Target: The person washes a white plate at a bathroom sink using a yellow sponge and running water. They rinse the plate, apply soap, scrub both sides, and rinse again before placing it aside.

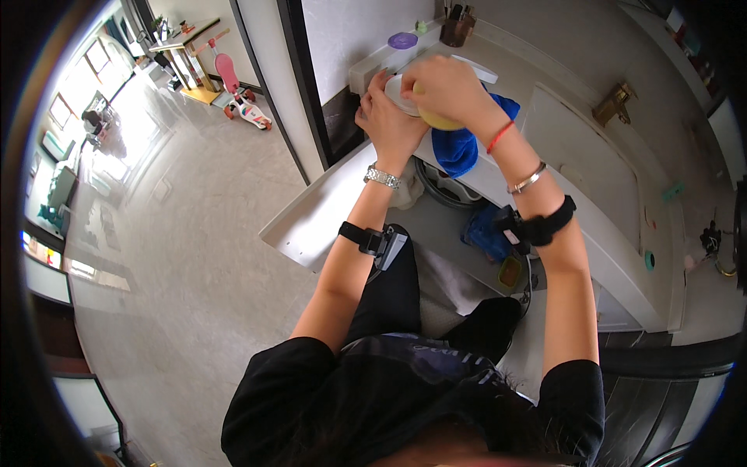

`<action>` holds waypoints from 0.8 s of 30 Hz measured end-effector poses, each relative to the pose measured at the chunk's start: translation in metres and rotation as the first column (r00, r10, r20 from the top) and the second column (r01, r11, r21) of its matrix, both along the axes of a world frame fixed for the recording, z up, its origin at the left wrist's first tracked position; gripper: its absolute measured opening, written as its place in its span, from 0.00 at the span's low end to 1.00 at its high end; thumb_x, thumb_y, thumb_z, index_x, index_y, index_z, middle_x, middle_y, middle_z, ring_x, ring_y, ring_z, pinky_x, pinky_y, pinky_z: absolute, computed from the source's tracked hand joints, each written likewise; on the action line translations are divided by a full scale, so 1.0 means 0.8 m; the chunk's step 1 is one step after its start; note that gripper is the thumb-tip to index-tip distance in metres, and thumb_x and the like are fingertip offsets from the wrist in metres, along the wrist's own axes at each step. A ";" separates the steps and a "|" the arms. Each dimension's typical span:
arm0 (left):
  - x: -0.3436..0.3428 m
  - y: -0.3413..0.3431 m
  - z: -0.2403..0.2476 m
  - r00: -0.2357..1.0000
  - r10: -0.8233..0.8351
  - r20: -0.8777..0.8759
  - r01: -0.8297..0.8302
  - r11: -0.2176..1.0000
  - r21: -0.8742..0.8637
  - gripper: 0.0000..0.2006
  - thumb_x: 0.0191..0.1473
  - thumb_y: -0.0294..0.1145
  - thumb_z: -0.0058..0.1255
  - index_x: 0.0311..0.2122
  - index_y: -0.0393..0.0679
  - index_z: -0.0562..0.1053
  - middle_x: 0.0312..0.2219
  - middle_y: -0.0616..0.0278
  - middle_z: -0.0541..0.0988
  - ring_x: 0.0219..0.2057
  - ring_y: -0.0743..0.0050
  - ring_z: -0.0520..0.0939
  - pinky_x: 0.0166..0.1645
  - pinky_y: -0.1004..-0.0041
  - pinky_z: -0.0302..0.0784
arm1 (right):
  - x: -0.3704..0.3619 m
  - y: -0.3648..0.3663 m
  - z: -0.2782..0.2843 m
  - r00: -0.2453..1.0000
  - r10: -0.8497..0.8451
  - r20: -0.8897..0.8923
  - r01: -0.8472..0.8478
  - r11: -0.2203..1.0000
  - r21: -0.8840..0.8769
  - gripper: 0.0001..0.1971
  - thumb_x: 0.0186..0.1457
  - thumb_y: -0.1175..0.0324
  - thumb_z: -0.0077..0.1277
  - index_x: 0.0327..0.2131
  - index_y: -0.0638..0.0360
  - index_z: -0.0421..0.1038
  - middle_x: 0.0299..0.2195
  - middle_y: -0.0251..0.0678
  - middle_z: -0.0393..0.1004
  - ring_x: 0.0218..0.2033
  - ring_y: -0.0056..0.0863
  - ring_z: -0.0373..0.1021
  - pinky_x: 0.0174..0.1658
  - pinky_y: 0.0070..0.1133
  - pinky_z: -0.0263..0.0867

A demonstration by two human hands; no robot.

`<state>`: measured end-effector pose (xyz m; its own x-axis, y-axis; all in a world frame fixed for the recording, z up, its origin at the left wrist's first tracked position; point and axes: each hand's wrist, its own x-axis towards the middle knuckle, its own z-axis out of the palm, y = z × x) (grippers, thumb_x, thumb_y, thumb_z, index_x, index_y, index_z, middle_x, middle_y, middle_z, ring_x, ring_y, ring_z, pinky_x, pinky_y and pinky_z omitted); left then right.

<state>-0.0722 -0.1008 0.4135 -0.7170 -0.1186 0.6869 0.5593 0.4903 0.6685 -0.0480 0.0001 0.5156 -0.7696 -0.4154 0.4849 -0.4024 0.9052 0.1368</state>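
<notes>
Hands are meeting over a white round container (398, 92) at the far edge of a white counter (560, 148), just in front of the wall. The left hand (389, 117) is gripping the container's near side, fingers wrapped round it, a metal watch band (381, 177) sitting on that wrist. The right hand (445, 87) is closing from above on a yellow sponge-like pad (440, 121), pressing it against the container's top; I cannot tell whether the pad is touching anything else. A red string bracelet (499, 137) and a thin silver bangle (527, 179) are circling the right wrist, and black strapped devices are sitting on both forearms.

Directly beneath the hands a blue cloth (459, 148) is hanging over the counter's edge. Below that, an open appliance drum (447, 191) is showing, with more blue fabric (484, 232) lying lower down. Farther back on the counter a purple lid-like dish (402, 40) is resting near a dark holder of utensils (456, 29). A brass tap (615, 103) is standing to the right. Well apart on the left, a pink child's scooter (243, 97) is parked on the pale floor (194, 233).
</notes>
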 end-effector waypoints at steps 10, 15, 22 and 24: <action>0.000 -0.005 0.010 0.995 -0.017 -0.096 0.016 1.000 -0.014 0.49 0.26 0.56 0.69 0.50 0.35 0.62 0.47 0.49 0.70 0.49 0.50 0.68 0.56 0.56 0.56 | -0.104 0.036 -0.023 0.941 0.013 0.340 0.073 0.968 -0.239 0.15 0.46 0.55 0.52 0.35 0.53 0.74 0.39 0.37 0.75 0.43 0.37 0.69 0.47 0.30 0.64; -0.005 -0.001 0.006 0.986 -0.036 -0.161 0.036 0.999 -0.004 0.47 0.27 0.53 0.70 0.49 0.32 0.62 0.44 0.45 0.71 0.46 0.50 0.70 0.53 0.61 0.62 | -0.122 0.041 -0.037 0.955 0.085 0.284 0.032 0.923 -0.385 0.16 0.51 0.53 0.49 0.34 0.55 0.72 0.38 0.40 0.74 0.43 0.42 0.68 0.47 0.33 0.63; -0.007 0.002 0.003 0.989 -0.058 -0.136 0.062 0.998 0.030 0.44 0.28 0.52 0.70 0.47 0.33 0.63 0.42 0.47 0.72 0.45 0.51 0.71 0.51 0.62 0.64 | -0.124 0.030 -0.049 0.980 -0.061 0.187 0.113 0.953 -0.282 0.15 0.56 0.57 0.44 0.34 0.59 0.69 0.36 0.44 0.72 0.41 0.42 0.67 0.44 0.31 0.62; -0.006 0.003 0.004 0.990 -0.071 -0.121 0.075 0.997 0.032 0.44 0.28 0.52 0.70 0.47 0.33 0.64 0.42 0.48 0.72 0.45 0.52 0.71 0.52 0.62 0.63 | -0.124 0.028 -0.049 0.980 -0.092 0.177 0.135 0.960 -0.244 0.16 0.56 0.55 0.43 0.34 0.59 0.70 0.37 0.44 0.72 0.42 0.42 0.68 0.45 0.32 0.63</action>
